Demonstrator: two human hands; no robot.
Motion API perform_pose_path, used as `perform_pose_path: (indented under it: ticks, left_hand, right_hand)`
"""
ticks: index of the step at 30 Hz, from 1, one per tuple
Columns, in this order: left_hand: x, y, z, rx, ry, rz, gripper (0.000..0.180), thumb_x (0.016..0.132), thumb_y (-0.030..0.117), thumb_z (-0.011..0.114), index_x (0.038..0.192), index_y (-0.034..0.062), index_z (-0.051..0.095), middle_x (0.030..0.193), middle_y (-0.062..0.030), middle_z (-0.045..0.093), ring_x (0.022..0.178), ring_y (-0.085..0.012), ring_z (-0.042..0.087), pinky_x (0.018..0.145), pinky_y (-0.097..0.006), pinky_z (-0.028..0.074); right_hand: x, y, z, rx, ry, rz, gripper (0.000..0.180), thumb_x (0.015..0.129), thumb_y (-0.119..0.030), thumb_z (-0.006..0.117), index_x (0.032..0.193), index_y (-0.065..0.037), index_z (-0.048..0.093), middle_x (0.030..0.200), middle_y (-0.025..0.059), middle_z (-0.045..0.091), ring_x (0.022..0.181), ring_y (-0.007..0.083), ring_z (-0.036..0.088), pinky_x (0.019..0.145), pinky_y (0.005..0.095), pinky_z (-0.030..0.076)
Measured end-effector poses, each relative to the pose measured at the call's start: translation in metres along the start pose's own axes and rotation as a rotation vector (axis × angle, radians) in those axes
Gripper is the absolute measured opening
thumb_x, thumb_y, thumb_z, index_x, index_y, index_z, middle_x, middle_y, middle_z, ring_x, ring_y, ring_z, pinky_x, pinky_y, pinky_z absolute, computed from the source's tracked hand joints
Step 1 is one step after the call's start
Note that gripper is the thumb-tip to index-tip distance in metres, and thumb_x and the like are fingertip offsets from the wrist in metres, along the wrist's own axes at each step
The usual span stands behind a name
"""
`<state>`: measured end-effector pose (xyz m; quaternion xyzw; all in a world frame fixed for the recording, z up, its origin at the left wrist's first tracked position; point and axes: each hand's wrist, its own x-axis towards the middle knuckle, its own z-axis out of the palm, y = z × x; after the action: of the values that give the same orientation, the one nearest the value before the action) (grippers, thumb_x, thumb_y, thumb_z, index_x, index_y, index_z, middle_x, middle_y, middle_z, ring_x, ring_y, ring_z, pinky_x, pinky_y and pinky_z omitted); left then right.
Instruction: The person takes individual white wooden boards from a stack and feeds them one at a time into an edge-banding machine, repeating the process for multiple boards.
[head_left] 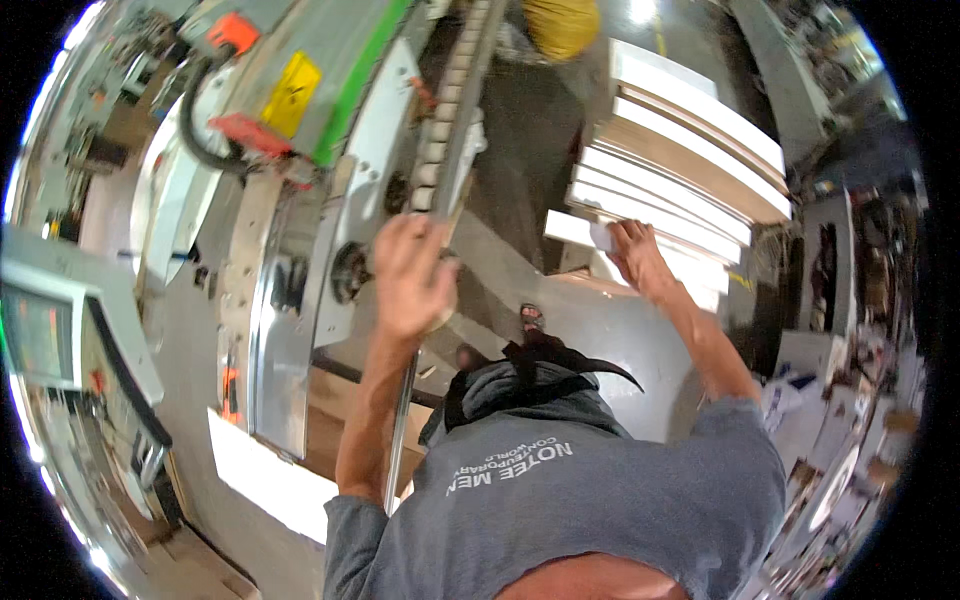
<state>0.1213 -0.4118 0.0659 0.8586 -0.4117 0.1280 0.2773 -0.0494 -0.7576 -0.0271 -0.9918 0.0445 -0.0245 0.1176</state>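
My left hand (412,278) is raised beside the roller edge of the long machine (342,235). Its fingers are stretched, the thumb stands apart, and motion blurs it slightly; nothing shows in it. At the near end of a stack of white panels (668,192), my right hand (636,254) has its fingers curled around a small pale piece (602,237), too unclear to name. That piece lies against a narrow white panel (567,228) jutting out left of the stack. Whether the right fingers also press on the panel is hidden.
A row of pale rollers (435,140) runs along the machine's right side. Further left stands a control screen (45,335). A yellow sack (562,28) sits at the far end of the aisle. One white board (268,472) lies low at the left.
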Motion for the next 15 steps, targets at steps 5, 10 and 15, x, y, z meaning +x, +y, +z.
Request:
perform_pose_path:
  ticks: [5,10,15]
  left_hand:
    - [-0.013,0.031,-0.008,-0.130,-0.351,0.155,0.062,0.074,0.019,0.081,0.129,0.0043,0.058,0.141,-0.0151,0.050,0.135,-0.0348,0.039,0.110,-0.049,0.032]
    - [-0.076,0.000,-0.073,0.034,-0.170,-0.032,0.056,0.065,0.013,0.084,0.116,0.0021,0.064,0.112,-0.0117,0.065,0.104,-0.0300,0.062,0.088,-0.042,0.045]
    - [-0.193,-0.029,-0.147,0.197,0.127,-0.346,0.051,0.061,0.008,0.085,0.110,0.0047,0.070,0.108,-0.0134,0.069,0.097,-0.0310,0.064,0.082,-0.040,0.047]
  right_hand:
    - [0.017,-0.127,-0.035,0.273,0.049,-0.308,0.052,0.070,-0.002,0.078,0.119,-0.005,0.060,0.113,0.0169,0.061,0.103,0.0360,0.057,0.085,0.0459,0.047]
    - [0.061,-0.236,-0.035,0.409,0.231,-0.686,0.052,0.067,-0.001,0.077,0.116,0.002,0.058,0.110,0.0166,0.059,0.099,0.0340,0.058,0.082,0.0446,0.043]
    - [0.077,-0.341,-0.030,0.739,0.294,-0.932,0.042,0.075,-0.006,0.073,0.114,0.001,0.061,0.113,0.0156,0.059,0.105,0.0330,0.055,0.093,0.0461,0.044]
